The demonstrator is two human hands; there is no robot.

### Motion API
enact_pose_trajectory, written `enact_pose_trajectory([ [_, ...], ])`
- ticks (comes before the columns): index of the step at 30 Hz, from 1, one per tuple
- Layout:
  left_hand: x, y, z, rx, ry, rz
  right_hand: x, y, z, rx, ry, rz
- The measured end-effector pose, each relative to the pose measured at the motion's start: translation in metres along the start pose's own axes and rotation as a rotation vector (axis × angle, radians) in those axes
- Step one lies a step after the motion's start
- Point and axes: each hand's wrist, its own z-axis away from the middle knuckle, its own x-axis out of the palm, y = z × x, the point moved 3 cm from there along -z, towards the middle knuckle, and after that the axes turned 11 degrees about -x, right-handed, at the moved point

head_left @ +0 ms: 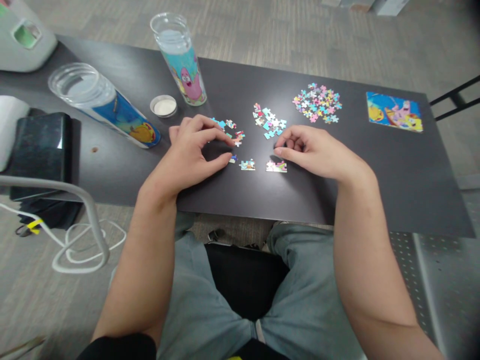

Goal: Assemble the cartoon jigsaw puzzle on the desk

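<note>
- In the head view, we look down on a dark counter [397, 180] scattered with jigsaw pieces.
- We see the left hand [193, 152] spread low over the counter, thumb and forefinger apart; its thumb tip is at a small blue-and-white piece [233, 159], partly hidden, and we cannot tell if they touch.
- We see the right hand [313, 150] with its fingers curled and the thumb close to the forefinger; we cannot tell whether a piece is pinched there.
- Between the hands, near the front edge, we find a pale piece [247, 165] and, apart from it, a pink-and-green section [276, 166], just below the right thumb.
- Beyond the left fingertips we note a loose group of pieces [239, 136], and farther right a mostly light-blue cluster [275, 122].
- Past the right hand we see a dense multicoloured pile [318, 104], then a picture card [394, 112] lying flat.
- On the left we have two clear-topped printed canisters, one pink-figured [191, 82] and one blue [122, 117], both standing open, with a round lid [163, 106] between them.
</note>
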Motion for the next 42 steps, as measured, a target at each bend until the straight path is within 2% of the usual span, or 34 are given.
enact_pose_trajectory([
  [6, -0.003, 0.003, 0.004, 0.01, -0.058, 0.011, 0.003, -0.012, -0.002, -0.046, -0.009, 0.026],
  [16, -0.002, 0.002, 0.005, -0.019, -0.032, 0.006, 0.018, -0.032, -0.017, -0.17, -0.103, 0.119],
  [21, 0.006, 0.004, 0.003, -0.018, 0.039, -0.02, 0.019, -0.033, -0.019, -0.106, -0.054, 0.195],
  [26, 0.017, 0.007, 0.002, 0.062, 0.0, -0.06, 0.027, -0.034, -0.023, -0.084, -0.084, 0.195],
  [29, 0.018, 0.005, 0.001, 0.066, 0.008, -0.052, 0.029, -0.032, -0.023, -0.088, -0.084, 0.181],
  [36, 0.011, -0.001, -0.001, 0.0, 0.065, -0.03, 0.009, -0.022, -0.008, -0.024, 0.01, 0.062],
  [42, 0.007, 0.001, -0.001, 0.014, 0.058, 0.015, -0.023, -0.001, 0.005, 0.06, 0.183, 0.183],
])
